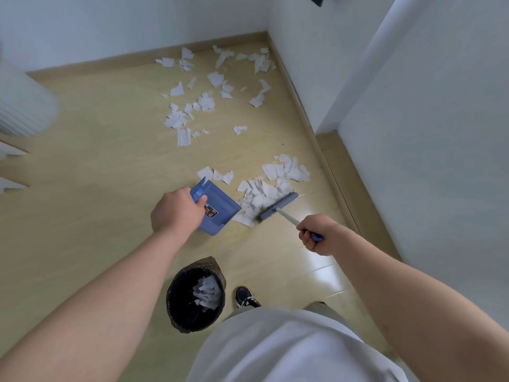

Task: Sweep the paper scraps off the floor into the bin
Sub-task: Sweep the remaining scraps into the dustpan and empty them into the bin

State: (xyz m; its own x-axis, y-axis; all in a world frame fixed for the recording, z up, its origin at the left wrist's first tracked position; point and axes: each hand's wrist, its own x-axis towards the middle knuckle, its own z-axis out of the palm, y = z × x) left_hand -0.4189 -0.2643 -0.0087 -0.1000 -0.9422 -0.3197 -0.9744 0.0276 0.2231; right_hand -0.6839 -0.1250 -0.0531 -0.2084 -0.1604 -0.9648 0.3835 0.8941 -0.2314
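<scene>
My left hand point(176, 212) grips the handle of a blue dustpan point(217, 208) resting on the pale wooden floor, its mouth facing right. My right hand point(316, 235) is closed around the handle of a small blue brush point(278, 206). The bristles press against a heap of white paper scraps point(261, 195) just right of the dustpan's mouth. More white scraps point(209, 89) lie scattered farther away toward the room's corner. A round bin point(176, 301) lined with a black bag stands close to my feet and holds some paper scraps.
White walls meet in a corner at the far right, with a skirting board point(305, 117) along the floor. A white ribbed object point(24, 103) stands at the left. My black shoe point(245, 297) is beside the bin.
</scene>
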